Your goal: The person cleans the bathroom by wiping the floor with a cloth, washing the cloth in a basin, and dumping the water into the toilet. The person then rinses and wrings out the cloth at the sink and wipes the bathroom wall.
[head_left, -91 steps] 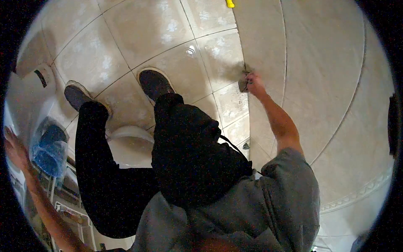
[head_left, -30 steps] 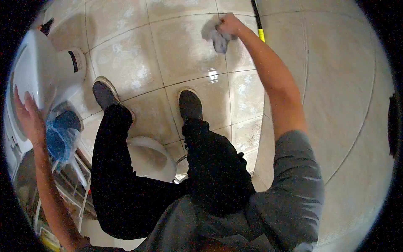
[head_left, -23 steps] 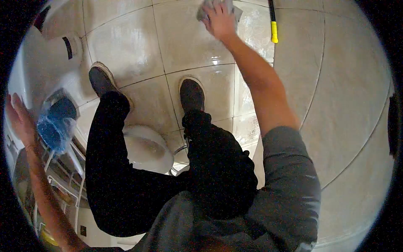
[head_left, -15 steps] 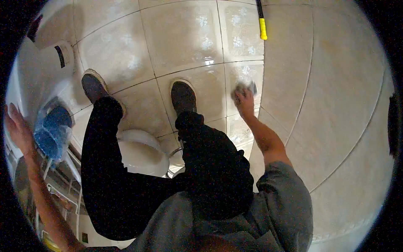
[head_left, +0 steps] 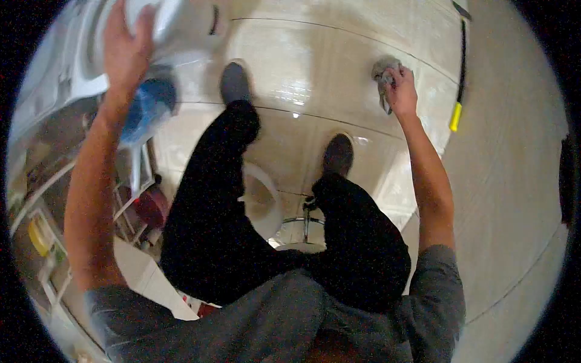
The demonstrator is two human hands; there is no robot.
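A crumpled grey cloth (head_left: 385, 72) is gripped in my right hand (head_left: 402, 91), over the tiled floor (head_left: 339, 66) and to the right of my legs. My left hand (head_left: 128, 51) is at the upper left, fingers apart, on or just above the white toilet (head_left: 175, 24); contact cannot be made out. Nothing shows in that hand. Just below it is a blue bin with a clear plastic liner (head_left: 145, 109).
A white wire rack (head_left: 45, 181) with items stands at the left. A white basin (head_left: 261, 202) sits between my legs, by a metal fixture (head_left: 307, 221). A black stick with a yellow end (head_left: 456, 118) lies along the right wall's edge.
The view has shifted, with the toilet and rack nearer. My left hand has moved up and right in view. My right hand, still holding the cloth, is higher and further right.
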